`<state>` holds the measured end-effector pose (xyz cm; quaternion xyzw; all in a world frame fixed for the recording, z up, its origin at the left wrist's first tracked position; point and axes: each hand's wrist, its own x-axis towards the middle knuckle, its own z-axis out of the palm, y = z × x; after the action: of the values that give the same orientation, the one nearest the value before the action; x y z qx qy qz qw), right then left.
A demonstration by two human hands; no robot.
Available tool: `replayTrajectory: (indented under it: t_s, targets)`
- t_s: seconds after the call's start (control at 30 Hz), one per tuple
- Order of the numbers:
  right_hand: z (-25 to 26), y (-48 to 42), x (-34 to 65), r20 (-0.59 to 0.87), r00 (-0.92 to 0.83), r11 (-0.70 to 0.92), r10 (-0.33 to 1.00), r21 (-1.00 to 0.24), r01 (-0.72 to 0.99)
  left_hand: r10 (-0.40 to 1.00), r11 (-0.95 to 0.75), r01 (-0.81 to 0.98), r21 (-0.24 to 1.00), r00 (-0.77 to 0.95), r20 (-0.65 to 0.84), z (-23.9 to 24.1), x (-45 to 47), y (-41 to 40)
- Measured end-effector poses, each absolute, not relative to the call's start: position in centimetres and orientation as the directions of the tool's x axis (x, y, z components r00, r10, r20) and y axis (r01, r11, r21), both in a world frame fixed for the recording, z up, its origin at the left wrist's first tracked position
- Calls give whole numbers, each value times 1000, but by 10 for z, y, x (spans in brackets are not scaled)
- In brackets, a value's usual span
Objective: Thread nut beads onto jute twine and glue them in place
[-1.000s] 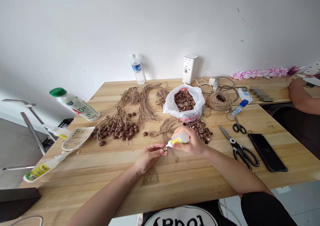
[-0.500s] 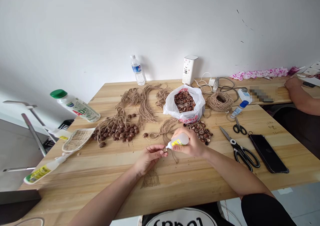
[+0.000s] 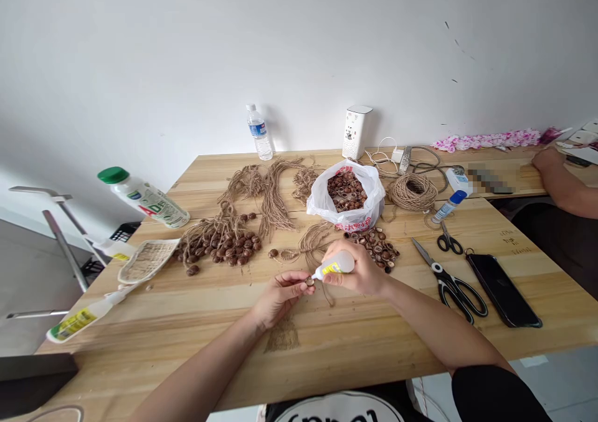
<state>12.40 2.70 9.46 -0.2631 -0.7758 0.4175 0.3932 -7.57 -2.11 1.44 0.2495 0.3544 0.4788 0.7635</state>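
Small handicraft workroom: plain white wall (image 3: 187,67), wooden table (image 3: 374,341) loaded with craft stock. Right grip (image 3: 359,273) holds a glue bottle (image 3: 337,263), left grip (image 3: 280,294) pinches one shell (image 3: 309,280). Just beyond the right grip: loose shells (image 3: 376,247), plastic bag (image 3: 322,194) of more, jute twine ball (image 3: 412,191), knotted cord bundles (image 3: 273,191). Right of it: scissors (image 3: 451,282). Left of the left grip: strung shells (image 3: 224,244), second glue bottle (image 3: 79,319). Far right: another person's arm (image 3: 563,182) on an adjoining table (image 3: 523,160), pink flowers (image 3: 486,139).

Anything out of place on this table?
A glue tube lies on its side at the table's left edge, seemingly overhanging it. Loose shells lie outside the bag. The right hand holds a glue bottle to the left hand's shell; no spill shows.
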Motion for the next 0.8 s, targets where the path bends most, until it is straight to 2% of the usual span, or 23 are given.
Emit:
replayTrajectory:
  t_s: [0.8]
  targets:
    - [96, 26, 125, 397, -563, 543, 725, -832, 113, 909, 413, -531, 740, 284, -304, 17, -75, -21]
